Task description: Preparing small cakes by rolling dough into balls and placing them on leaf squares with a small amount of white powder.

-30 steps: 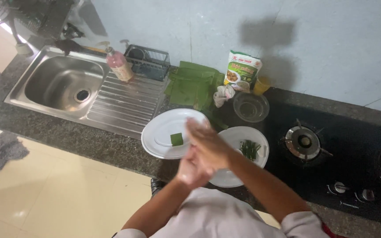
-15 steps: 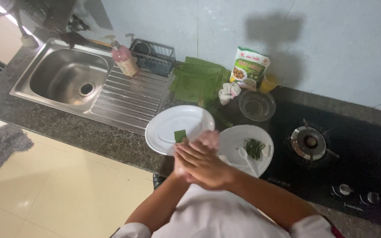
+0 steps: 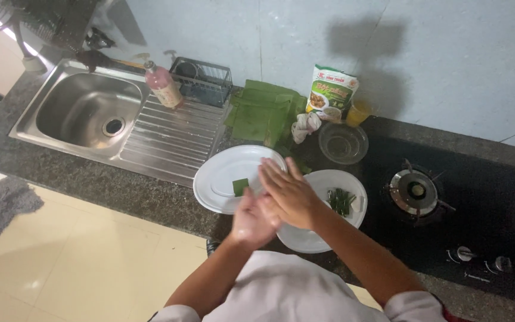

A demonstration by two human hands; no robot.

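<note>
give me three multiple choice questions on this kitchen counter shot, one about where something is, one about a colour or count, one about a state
1. Where does the small green leaf piece lie?
A. in the sink
B. on the left white plate
C. on the gas burner

2. How many white plates are on the counter?
A. one
B. two
C. four

3. How are the person's hands?
A. pressed together, palm on palm
B. far apart, one on each plate
C. both in the sink

Answers:
1. B: the piece rests on the left white plate, near its right side.
2. B: the left plate and the right white plate with chopped greens are the only plates seen.
3. A: the right hand lies over the left hand above the plates; whether anything is between the palms cannot be seen.
</note>
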